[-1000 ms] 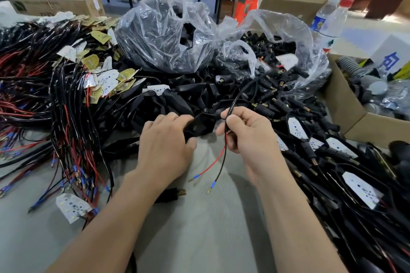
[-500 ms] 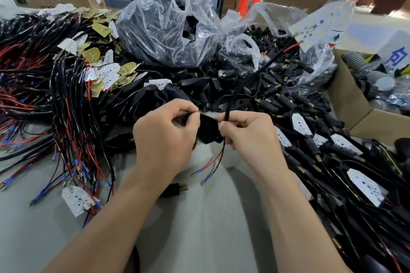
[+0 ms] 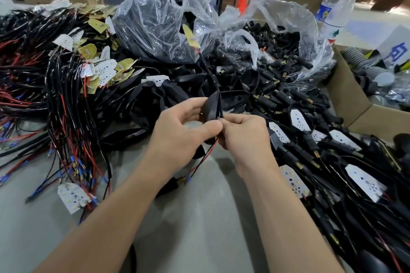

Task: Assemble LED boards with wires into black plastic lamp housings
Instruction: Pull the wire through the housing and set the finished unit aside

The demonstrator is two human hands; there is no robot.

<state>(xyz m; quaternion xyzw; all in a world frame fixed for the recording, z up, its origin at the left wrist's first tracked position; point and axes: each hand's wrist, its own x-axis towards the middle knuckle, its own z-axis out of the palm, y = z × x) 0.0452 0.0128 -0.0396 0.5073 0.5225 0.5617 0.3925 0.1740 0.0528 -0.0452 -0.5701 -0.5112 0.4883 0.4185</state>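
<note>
Cable threaded through a black lamp housing over the grey table.
The housing is gripped by the left hand; the red and black leads emerging beneath are pinched by the right hand. The LED board, blurred, seems to sit at the cable's far end. Threading is judged under way; next, the leads must be pulled until the board seats.
</note>
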